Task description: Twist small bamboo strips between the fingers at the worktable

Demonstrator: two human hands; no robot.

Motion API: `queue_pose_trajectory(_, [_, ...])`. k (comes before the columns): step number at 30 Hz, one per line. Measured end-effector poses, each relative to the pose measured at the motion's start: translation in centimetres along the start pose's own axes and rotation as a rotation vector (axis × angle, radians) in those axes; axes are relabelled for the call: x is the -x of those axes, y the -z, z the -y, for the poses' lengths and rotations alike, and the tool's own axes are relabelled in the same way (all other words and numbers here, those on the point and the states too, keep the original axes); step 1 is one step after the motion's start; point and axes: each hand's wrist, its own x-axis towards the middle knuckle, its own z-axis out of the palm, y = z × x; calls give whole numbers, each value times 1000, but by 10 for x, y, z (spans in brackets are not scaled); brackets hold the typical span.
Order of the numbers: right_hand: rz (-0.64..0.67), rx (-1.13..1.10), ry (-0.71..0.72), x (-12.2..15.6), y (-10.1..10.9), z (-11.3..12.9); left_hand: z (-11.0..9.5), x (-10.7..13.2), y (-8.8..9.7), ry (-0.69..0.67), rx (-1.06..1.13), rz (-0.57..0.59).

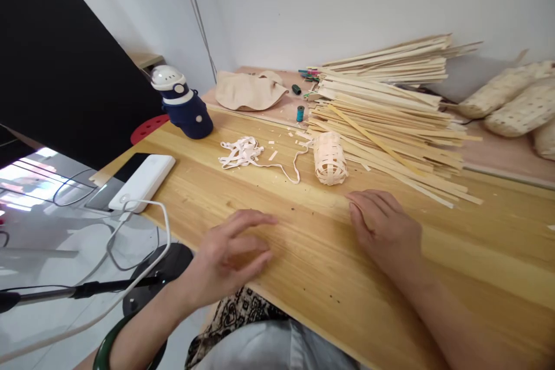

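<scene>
My left hand (236, 248) hovers low over the near side of the wooden table, slightly blurred, its fingers apart and nothing between them. To the right, my right hand (385, 228) rests on the table with fingers pressed together and the thumb tucked close; no object shows in it. Just beyond its fingertips lies a small woven cylinder of pale strips (329, 157), on its side with an open-lattice end facing me. A loose tangle of white flat cord (243, 152) lies to the left, and one strand runs across to the cylinder.
Bundles of thin wooden strips (390, 121) cover the back right. Larger woven pieces (520, 98) lie beyond. A teal thread spool (300, 114) and beige cloth (249, 91) sit behind. At left are a navy bottle (188, 113) and a white power bank (145, 182) with a trailing cable (167, 237).
</scene>
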Motion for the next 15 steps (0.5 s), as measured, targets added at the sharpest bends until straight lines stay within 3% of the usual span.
queue_pose_trajectory(2, [-34, -5, -7, 2, -2, -2, 14, -7, 5, 74, -26, -75])
queue_pose_trajectory(3, [-50, 0, -6, 3, -3, -4, 24, -14, 8, 164, -26, -166])
queue_pose_trajectory(6, [-71, 13, 46, 6, -7, -7, 64, -51, 18, 542, 120, -660])
queue_pose_trajectory(7, [-76, 7, 62, 6, -8, -9, 79, -67, 24, 597, 120, -750])
queue_pose_trajectory(11, [-114, 0, 142, 8, -14, -19, 129, -118, 57, 656, 25, -1023])
queue_pose_trajectory(15, [-112, -60, 189, 15, -24, -35, 161, -137, 94, 653, -74, -1195])
